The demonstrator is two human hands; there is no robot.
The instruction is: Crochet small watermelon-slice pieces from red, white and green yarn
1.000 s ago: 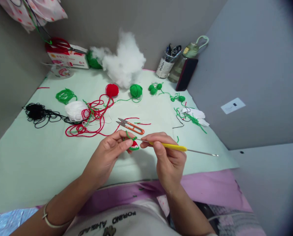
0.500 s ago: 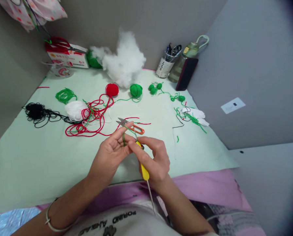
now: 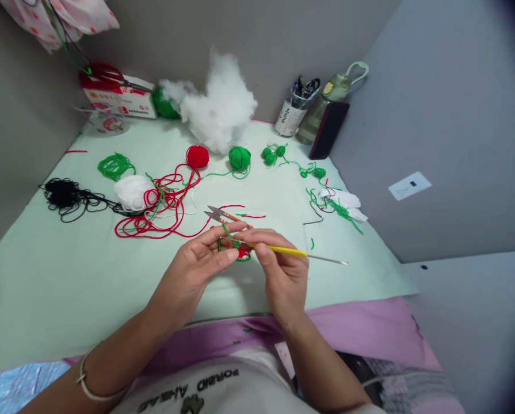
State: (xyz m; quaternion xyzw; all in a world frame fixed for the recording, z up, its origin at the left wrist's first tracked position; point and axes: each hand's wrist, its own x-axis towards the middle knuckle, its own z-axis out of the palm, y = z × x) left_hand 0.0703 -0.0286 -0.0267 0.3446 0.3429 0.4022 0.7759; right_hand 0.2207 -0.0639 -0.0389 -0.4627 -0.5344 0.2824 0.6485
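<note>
My left hand (image 3: 197,267) pinches a small red and green crochet piece (image 3: 243,253) above the near middle of the pale green table (image 3: 45,287). A green strand loops over its fingers. My right hand (image 3: 278,267) is closed on a yellow-handled crochet hook (image 3: 289,251), whose metal end points right. The hook's tip is at the crochet piece, hidden between my fingers. Orange thread snips (image 3: 228,217) lie on the table just beyond my hands.
Red yarn tangle (image 3: 162,210), white yarn (image 3: 133,192), black yarn (image 3: 63,194) and green yarn (image 3: 115,166) lie at the left. Red ball (image 3: 197,156), green ball (image 3: 239,157) and white stuffing (image 3: 220,109) sit farther back. Pen cup (image 3: 292,112), bottle (image 3: 326,98) and phone (image 3: 327,130) stand at the back right.
My right hand swung the hook down toward my body, then turned it back so its metal end points right again. My left hand stayed on the crochet piece.
</note>
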